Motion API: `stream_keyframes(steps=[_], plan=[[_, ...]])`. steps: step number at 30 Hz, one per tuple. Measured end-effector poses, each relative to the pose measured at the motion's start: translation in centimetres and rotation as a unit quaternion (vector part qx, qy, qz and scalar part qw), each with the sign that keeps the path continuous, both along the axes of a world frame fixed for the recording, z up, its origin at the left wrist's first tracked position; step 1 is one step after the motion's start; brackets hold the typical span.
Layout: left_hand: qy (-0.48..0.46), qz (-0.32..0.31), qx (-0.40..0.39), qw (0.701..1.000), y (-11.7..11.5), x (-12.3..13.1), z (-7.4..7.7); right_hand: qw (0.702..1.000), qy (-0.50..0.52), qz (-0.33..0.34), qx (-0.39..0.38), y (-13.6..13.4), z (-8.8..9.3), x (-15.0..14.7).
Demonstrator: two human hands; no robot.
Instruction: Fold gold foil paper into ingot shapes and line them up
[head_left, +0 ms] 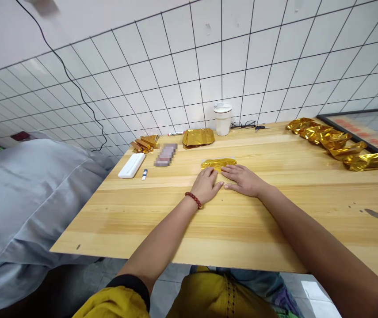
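Observation:
A folded piece of gold foil paper [218,164] lies flat on the wooden table [162,221], in the middle. My left hand [207,185], with a red bead bracelet on the wrist, rests on the near left edge of the foil, fingers curled down against it. My right hand [243,179] lies flat beside it, fingers stretched out and pressing on the foil's near right edge. Neither hand lifts anything.
Several folded gold pieces [337,143] lie in a row at the right. A gold foil stack [198,137], small gold folds [145,143], a white cup [222,118], glasses [243,125], a white case [131,165] and a marker [144,174] sit at the back. Grey bedding [26,198] lies left.

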State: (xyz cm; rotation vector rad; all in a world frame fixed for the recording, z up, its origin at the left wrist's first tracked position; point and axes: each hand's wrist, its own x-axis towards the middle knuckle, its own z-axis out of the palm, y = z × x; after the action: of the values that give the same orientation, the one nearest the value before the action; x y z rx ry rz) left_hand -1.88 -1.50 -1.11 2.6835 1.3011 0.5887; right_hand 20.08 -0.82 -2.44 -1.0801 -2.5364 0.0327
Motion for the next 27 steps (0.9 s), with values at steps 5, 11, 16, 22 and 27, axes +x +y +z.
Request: stream_keyframes(steps=[5,11,16,22,27], plan=[[-0.002,0.001,0.006,1.0,-0.02,-0.02,-0.06,0.999,0.018,-0.026,0.02,-0.01,0.28,0.17],[0.008,0.005,0.002,1.0,-0.07,-0.04,0.04,0.995,0.021,-0.087,0.044,-0.32,0.64,0.27],[0.004,0.005,0.003,1.0,-0.12,-0.11,0.07,0.988,0.025,-0.14,0.062,-0.26,0.61,0.61],[0.008,0.005,0.004,1.0,-0.18,-0.14,0.17,0.977,0.064,-0.189,0.077,-0.11,0.51,0.87],[0.003,0.002,0.006,1.0,-0.23,-0.14,0.2,0.998,0.06,-0.018,0.012,0.11,0.17,0.47]])
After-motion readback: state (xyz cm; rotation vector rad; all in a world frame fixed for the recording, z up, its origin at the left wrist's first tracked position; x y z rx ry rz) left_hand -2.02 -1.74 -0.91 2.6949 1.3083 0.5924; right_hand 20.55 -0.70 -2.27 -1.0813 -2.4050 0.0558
